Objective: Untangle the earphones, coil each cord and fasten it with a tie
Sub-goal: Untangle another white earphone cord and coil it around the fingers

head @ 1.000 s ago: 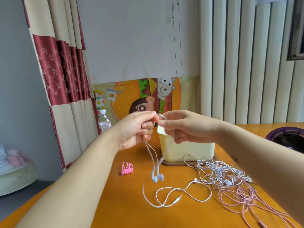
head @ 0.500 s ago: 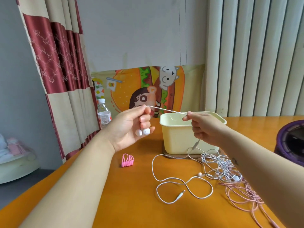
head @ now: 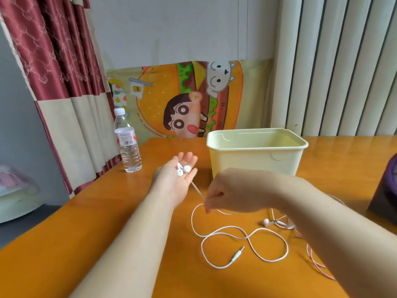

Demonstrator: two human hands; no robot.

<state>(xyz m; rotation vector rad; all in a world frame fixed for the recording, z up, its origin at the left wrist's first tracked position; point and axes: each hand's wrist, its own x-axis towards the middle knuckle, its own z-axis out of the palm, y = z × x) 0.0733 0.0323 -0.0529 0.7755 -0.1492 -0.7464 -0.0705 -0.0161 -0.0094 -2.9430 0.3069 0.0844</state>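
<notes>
Learner: Plug (head: 238,253) lies nearest me, at about five o'clock on the bench (head: 86,244), with the white cord (head: 191,220) looping loose around it. Do I wind from there?

Coach: No, I'd begin at the other end. Your right hand (head: 232,194) pinches that cord in its fingertips just above the loops. Your left hand (head: 175,179), at eleven o'clock from it, lies palm up with the fingers straight, and the earbuds (head: 182,169) rest on it, gripped by nothing. The short stretch between the hands is taut. Fold the thumb over the buds first, then lay even turns round those fingers.

Learner: And the pile at three o'clock?

Coach: That tangle (head: 277,222) of pink and white earphones is half hidden by your right forearm, so I cannot tell whether your cord crosses it. Feed slack up slowly and watch that the plug trails free.

Learner: Anything farther out?

Coach: The yellow tub (head: 255,155) stands at twelve o'clock from the right hand and the water bottle (head: 127,143) at ten o'clock from the left, both apart from the cord. I see no tie, so you will need to find one before the coil leaves your fingers.
</notes>
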